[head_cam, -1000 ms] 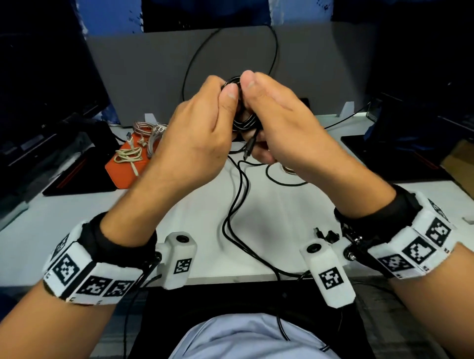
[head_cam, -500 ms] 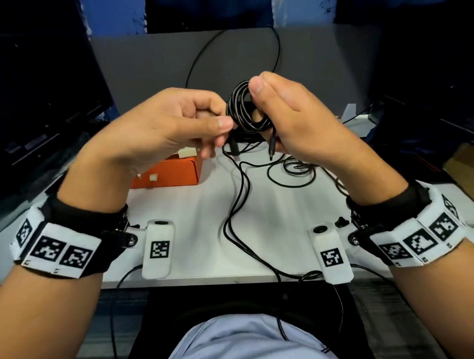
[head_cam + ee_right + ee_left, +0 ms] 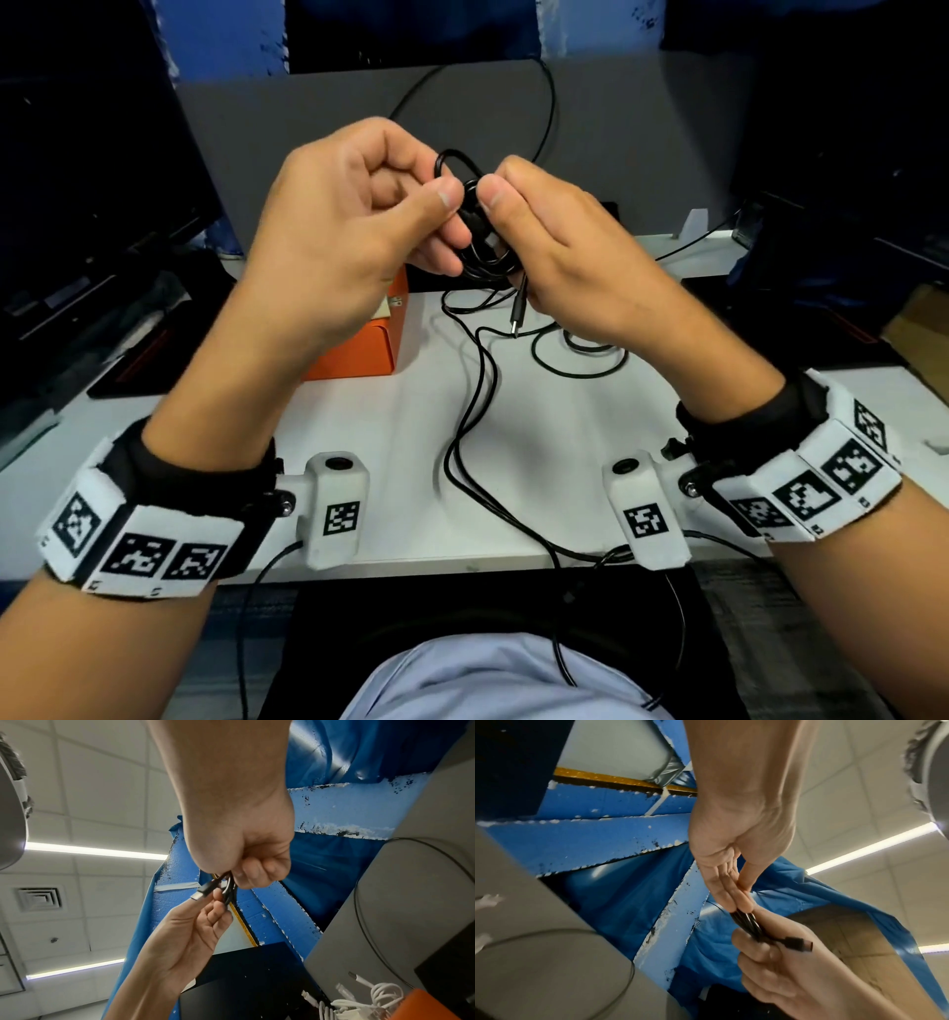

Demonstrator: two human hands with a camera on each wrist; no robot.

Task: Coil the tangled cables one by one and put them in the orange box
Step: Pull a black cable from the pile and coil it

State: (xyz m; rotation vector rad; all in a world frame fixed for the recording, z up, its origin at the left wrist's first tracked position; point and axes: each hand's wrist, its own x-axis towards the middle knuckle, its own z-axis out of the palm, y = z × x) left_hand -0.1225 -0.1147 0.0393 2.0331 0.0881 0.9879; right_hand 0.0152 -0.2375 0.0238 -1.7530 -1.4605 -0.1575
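Sitting left of centre in the head view, the orange box (image 3: 359,354) rests on the white table (image 3: 539,462), mostly hidden by the left hand (image 3: 354,226); the lower right corner of the right wrist view shows white cables (image 3: 365,1004) coiled inside it. Above the table at upper centre, both hands hold 1 black cable coil (image 3: 482,252) between them. The left hand pinches the bundle with thumb and fingertips, and the right hand (image 3: 575,252) has its fingers curled round the strands. The bundle's long axis runs roughly up and down, and a plug (image 3: 517,313) hangs from it pointing down. More black cable (image 3: 462,452) trails from the coil down across the table towards the bottom edge. Square black-and-white coded markers cover both wristbands (image 3: 138,539); no readable writing shows.
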